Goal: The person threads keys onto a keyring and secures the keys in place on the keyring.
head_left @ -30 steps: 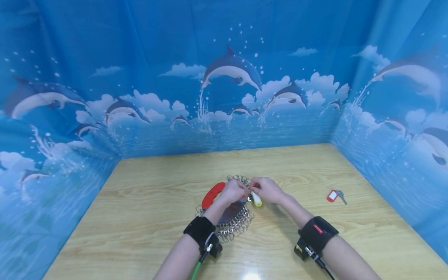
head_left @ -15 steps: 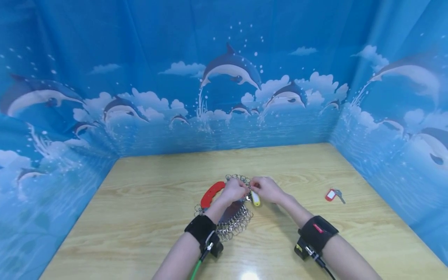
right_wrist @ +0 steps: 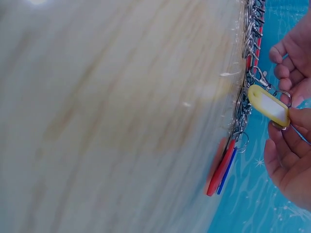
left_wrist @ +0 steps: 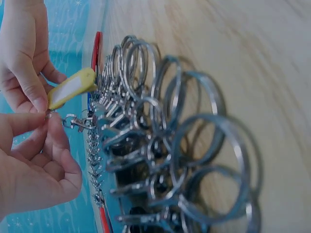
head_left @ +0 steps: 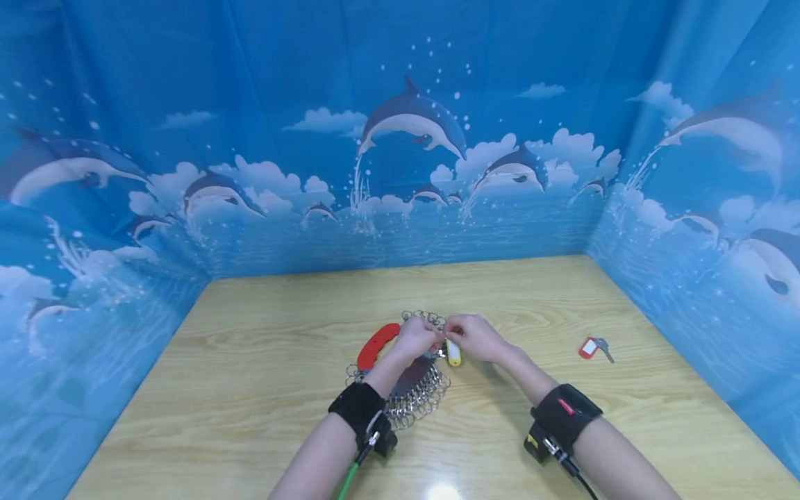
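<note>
Both hands meet at the far right of a disc-shaped key rack, with a red curved handle (head_left: 378, 345) and many metal clasps and split rings (left_wrist: 206, 145) along its edge. My left hand (left_wrist: 39, 170) pinches a split ring (right_wrist: 283, 97) that hangs from a swivel clasp (right_wrist: 261, 77) on the rack. My right hand (right_wrist: 296, 162) pinches the end of a yellow key tag (right_wrist: 268, 106) with a white label. In the left wrist view the tag slants up from the fingertips, close to the clasp. Fingers partly hide where ring and tag meet.
A red key tag (head_left: 588, 348) with a metal key (head_left: 604, 349) lies on the wooden table (head_left: 269, 361) to the right. Blue dolphin-print cloth (head_left: 300, 180) stands behind and at both sides. Both wrists wear black straps with cameras and cables.
The yellow key tag has swung slightly left and hangs straighter. Both hands keep their grip in nearly the same place, and the head view has shifted a little.
</note>
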Demonstrator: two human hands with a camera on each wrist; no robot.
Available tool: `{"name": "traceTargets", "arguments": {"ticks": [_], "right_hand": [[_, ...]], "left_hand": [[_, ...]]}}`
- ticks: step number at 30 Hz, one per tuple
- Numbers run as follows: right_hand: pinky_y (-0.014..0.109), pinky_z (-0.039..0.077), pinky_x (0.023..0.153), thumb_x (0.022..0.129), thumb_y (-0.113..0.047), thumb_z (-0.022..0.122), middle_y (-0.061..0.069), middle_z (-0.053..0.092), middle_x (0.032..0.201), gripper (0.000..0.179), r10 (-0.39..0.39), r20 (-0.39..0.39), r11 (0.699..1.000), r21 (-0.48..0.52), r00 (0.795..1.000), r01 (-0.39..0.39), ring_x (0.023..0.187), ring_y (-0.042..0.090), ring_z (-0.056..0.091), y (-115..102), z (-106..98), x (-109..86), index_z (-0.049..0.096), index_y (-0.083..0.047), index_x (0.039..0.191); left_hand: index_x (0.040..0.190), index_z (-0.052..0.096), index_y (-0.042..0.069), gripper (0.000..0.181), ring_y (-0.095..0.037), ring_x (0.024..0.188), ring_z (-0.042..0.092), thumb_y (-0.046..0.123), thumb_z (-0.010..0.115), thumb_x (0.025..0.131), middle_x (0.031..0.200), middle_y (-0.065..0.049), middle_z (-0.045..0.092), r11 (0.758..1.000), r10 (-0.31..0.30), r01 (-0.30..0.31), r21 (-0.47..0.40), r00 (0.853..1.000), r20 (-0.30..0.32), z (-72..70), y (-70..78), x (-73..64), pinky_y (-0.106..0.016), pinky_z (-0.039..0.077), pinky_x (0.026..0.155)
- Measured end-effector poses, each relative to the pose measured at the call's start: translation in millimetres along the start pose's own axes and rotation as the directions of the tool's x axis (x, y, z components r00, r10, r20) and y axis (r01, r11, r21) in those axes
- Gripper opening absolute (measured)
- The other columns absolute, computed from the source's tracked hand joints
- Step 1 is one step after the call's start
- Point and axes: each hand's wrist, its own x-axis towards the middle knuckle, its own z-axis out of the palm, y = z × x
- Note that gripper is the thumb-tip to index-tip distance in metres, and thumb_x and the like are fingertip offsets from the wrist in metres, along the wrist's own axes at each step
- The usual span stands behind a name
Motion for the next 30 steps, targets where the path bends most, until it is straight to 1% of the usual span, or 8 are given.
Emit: {"name": "traceTargets", "arguments": {"ticks": [5,7,10,12,17,21,25,30], "right_hand": [[0.032,0.049,0.069,0.086,-0.006,0.061,0.001,0.065,0.080,0.004,0.066,-0.019,0.996,0.054,0.998,-0.065,0.075,0.015,0.061,2.5,-1.1,-0.6,0.065,-0.006,0.086],[0.032,0.049,0.069,0.086,-0.005,0.061,0.002,0.065,0.079,0.004,0.070,-0.025,0.995,0.071,0.997,-0.069,0.074,0.016,0.061,2.1,-1.3,-0.9,0.065,-0.005,0.085],[0.031,0.049,0.067,0.085,-0.005,0.061,0.002,0.065,0.077,0.004,0.052,-0.026,0.996,0.073,0.998,-0.050,0.072,0.015,0.060,1.6,-0.4,-1.2,0.064,-0.006,0.083],[0.030,0.049,0.066,0.085,-0.004,0.061,0.002,0.065,0.077,0.004,0.038,-0.026,0.996,0.076,0.999,-0.036,0.071,0.014,0.060,0.6,0.4,-1.2,0.064,-0.006,0.082],[0.029,0.050,0.066,0.086,-0.004,0.061,0.002,0.065,0.078,0.005,0.016,-0.033,0.998,0.056,0.999,-0.014,0.072,0.014,0.060,-1.5,1.9,-0.5,0.064,-0.006,0.084],[0.029,0.050,0.067,0.085,-0.004,0.061,0.003,0.065,0.079,0.004,-0.002,-0.045,0.999,0.032,0.999,0.003,0.073,0.016,0.061,-2.3,2.8,0.1,0.064,-0.005,0.084],[0.027,0.050,0.066,0.085,-0.004,0.060,0.003,0.064,0.078,0.004,-0.010,-0.048,1.000,0.019,0.999,0.011,0.072,0.014,0.060,-3.7,3.9,-0.5,0.064,-0.004,0.084],[0.025,0.049,0.065,0.085,-0.004,0.060,0.001,0.063,0.078,0.004,0.005,-0.042,1.000,0.004,0.999,-0.005,0.071,0.012,0.058,-6.4,4.4,-1.8,0.064,-0.005,0.083]], "left_hand": [[0.073,0.068,-0.008,0.009,-0.014,0.058,0.054,-0.002,0.062,0.075,0.062,-0.007,0.060,0.998,0.065,-0.066,0.010,0.997,0.044,-1.9,-2.5,0.7,-0.024,0.043,0.056],[0.075,0.069,-0.009,0.009,-0.014,0.061,0.055,-0.003,0.061,0.075,0.067,-0.009,0.062,0.997,0.071,-0.072,0.011,0.996,0.054,-2.3,-2.2,0.5,-0.024,0.044,0.057],[0.079,0.070,-0.007,0.010,-0.015,0.065,0.056,-0.002,0.061,0.078,0.074,-0.010,0.064,0.999,0.050,-0.051,0.017,0.998,0.048,-2.5,-1.4,-0.1,-0.026,0.045,0.060],[0.081,0.071,-0.006,0.011,-0.015,0.069,0.057,-0.002,0.060,0.079,0.077,-0.009,0.064,0.999,0.030,-0.031,0.030,0.999,0.038,-2.8,-0.4,-1.1,-0.026,0.046,0.061],[0.084,0.071,-0.004,0.013,-0.016,0.070,0.058,-0.003,0.060,0.079,0.078,-0.007,0.064,0.999,0.000,-0.001,0.032,1.000,0.010,-3.2,2.4,-3.2,-0.027,0.046,0.061],[0.082,0.071,-0.004,0.012,-0.015,0.065,0.057,-0.002,0.060,0.079,0.073,-0.006,0.063,0.999,-0.007,0.008,0.036,1.000,-0.012,-2.9,3.7,-3.2,-0.026,0.045,0.060],[0.079,0.071,-0.002,0.010,-0.016,0.064,0.056,0.000,0.061,0.077,0.070,-0.005,0.061,0.999,-0.027,0.028,0.036,0.999,-0.028,-2.0,3.2,-2.6,-0.026,0.044,0.059],[0.075,0.070,-0.001,0.008,-0.016,0.064,0.055,0.002,0.062,0.077,0.070,-0.004,0.060,0.999,-0.049,0.049,0.007,0.998,-0.042,-0.7,1.9,-2.7,-0.026,0.043,0.059]]}}
